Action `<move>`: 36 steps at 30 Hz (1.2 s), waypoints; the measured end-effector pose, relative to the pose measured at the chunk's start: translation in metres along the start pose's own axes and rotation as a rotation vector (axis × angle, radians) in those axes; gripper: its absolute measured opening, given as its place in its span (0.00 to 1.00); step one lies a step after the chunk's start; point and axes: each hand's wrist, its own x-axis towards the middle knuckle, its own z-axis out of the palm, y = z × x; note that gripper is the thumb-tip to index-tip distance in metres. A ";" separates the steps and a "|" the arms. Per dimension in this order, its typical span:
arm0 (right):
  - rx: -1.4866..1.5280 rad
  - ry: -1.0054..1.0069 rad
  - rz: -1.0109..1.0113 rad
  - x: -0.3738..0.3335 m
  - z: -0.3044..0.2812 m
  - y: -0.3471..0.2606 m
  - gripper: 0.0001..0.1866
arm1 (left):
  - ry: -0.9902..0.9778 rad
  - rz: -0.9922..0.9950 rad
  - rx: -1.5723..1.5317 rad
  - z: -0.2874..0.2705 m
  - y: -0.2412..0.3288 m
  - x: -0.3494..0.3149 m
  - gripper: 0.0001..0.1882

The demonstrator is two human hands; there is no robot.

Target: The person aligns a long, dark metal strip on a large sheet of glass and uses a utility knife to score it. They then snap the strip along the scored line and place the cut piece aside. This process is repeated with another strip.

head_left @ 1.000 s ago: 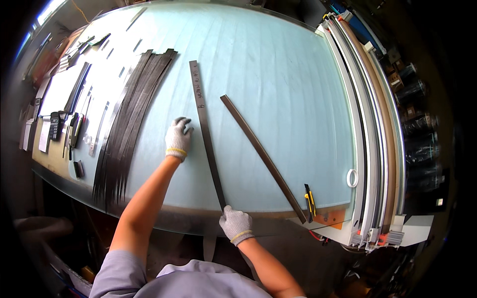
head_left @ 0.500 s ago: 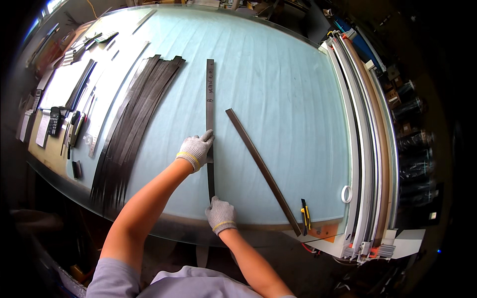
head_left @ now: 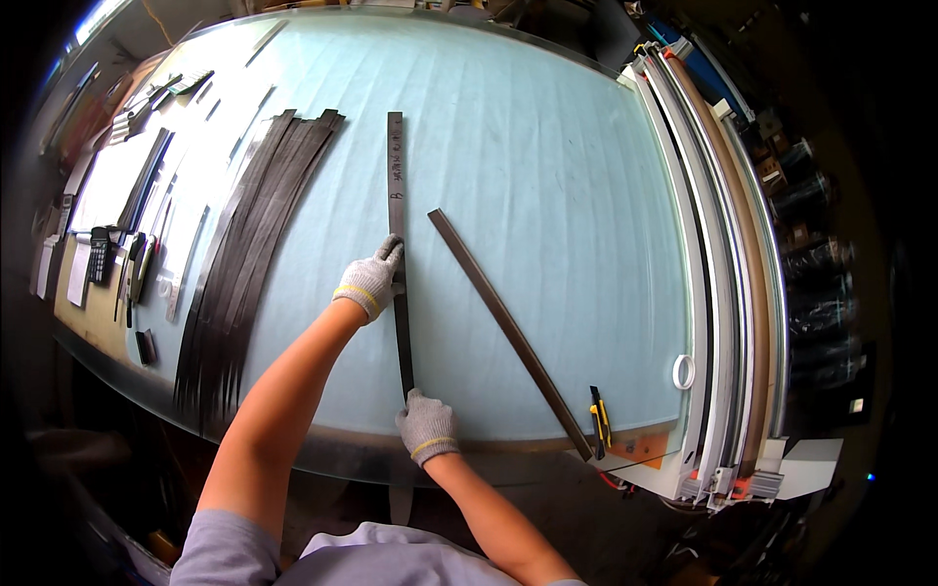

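Observation:
A long, narrow dark strip (head_left: pixel 402 337) lies lengthwise before me, its far part a grey flat face (head_left: pixel 396 156) with handwritten marks. Whether this is one piece or two laid together, I cannot tell. Both my hands wear grey knit gloves with yellow cuff bands. Partway along the strip, my left hand (head_left: pixel 368 281) holds it down, fingertips on its surface and thumb lower. My right hand (head_left: pixel 428 426) pinches the near end close to the table's edge; the glove hides that end. To the right, a separate brown-black bar (head_left: pixel 508 327) lies slanted.
A fanned pile of dark strips (head_left: pixel 249 234) covers the table (head_left: pixel 547 186) left of my hands. Farther left are a calculator (head_left: pixel 101 256), papers and knives. A yellow-black utility knife (head_left: pixel 599 422) and white tape ring (head_left: pixel 683 372) lie right, near a long rail assembly (head_left: pixel 723 283).
The view has shifted slightly, so the table's contents sit farther left. My left hand has slid a little farther up the strip; my right hand keeps its pinch at the near end.

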 end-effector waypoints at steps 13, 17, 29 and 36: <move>0.064 -0.019 -0.063 -0.004 -0.008 0.016 0.14 | -0.055 -0.019 0.211 -0.020 0.022 0.010 0.42; 0.158 0.208 -0.062 -0.016 -0.047 0.056 0.18 | -0.043 -0.036 0.290 -0.017 0.019 0.009 0.43; -0.041 0.575 0.089 -0.091 -0.025 0.218 0.25 | -0.033 -0.022 0.342 -0.017 0.023 0.007 0.43; 0.074 0.525 0.318 -0.220 0.017 0.217 0.32 | -0.001 -0.016 0.349 -0.010 0.019 0.009 0.42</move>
